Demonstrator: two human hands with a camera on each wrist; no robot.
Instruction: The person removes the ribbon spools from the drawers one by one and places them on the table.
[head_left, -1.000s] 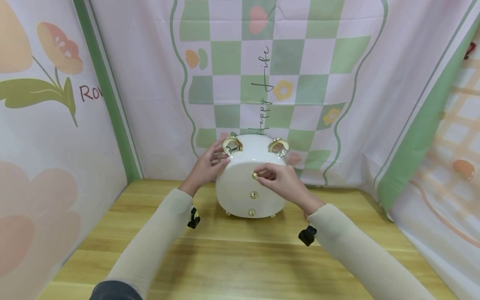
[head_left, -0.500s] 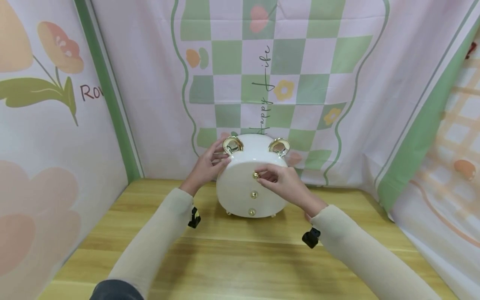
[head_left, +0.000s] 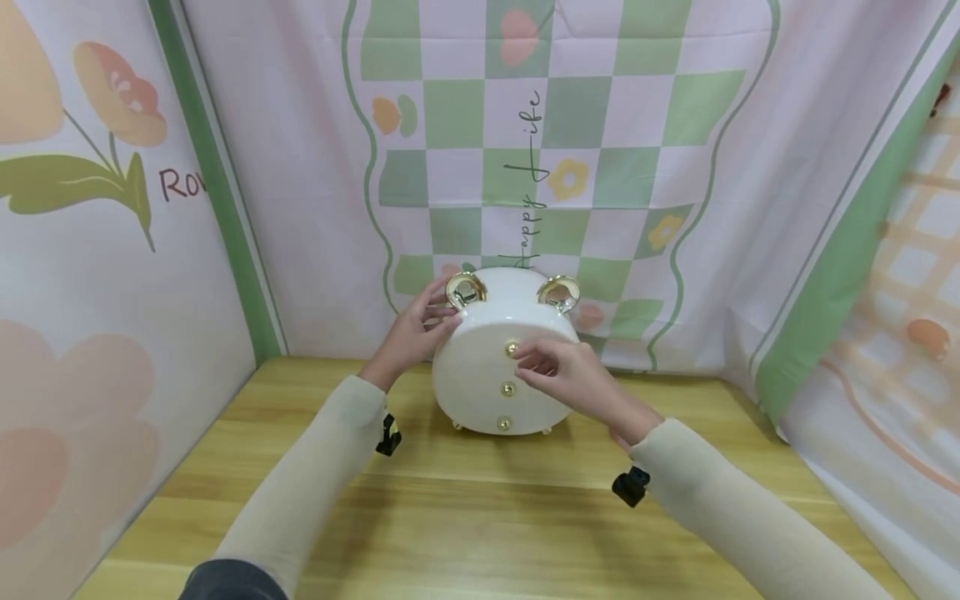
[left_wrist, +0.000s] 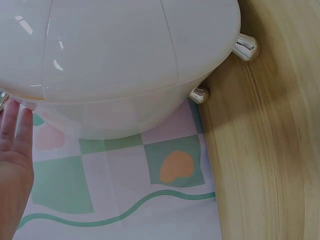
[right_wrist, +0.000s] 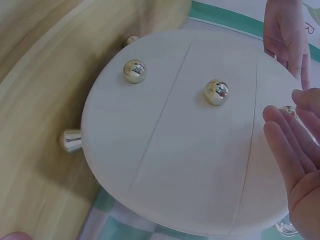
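A glossy white rounded box (head_left: 472, 379) with gold ears (head_left: 558, 293) and three round gold knobs down its front stands on the table. Seams divide its front into drawer-like sections in the right wrist view. My left hand (head_left: 411, 337) rests against its upper left side by the ear, fingers fairly straight. Just right of the top knob (head_left: 512, 348) is my right hand (head_left: 573, 375), its fingers loosely bent and thumb apart from them. In the right wrist view that knob shows partly behind the fingertips. The middle knob (right_wrist: 216, 92) and the bottom knob (right_wrist: 135, 71) are untouched.
The box stands on short gold feet (left_wrist: 246, 47) on a wooden table (head_left: 465, 517). Close behind it hangs a green-and-white checked cloth (head_left: 450, 117). Patterned cloth also covers the left side (head_left: 90, 292) and right side (head_left: 900, 350).
My right fingertips and thumb have come off the top knob and spread a little, the hand shifting slightly right and down. My left hand and the box stay put.
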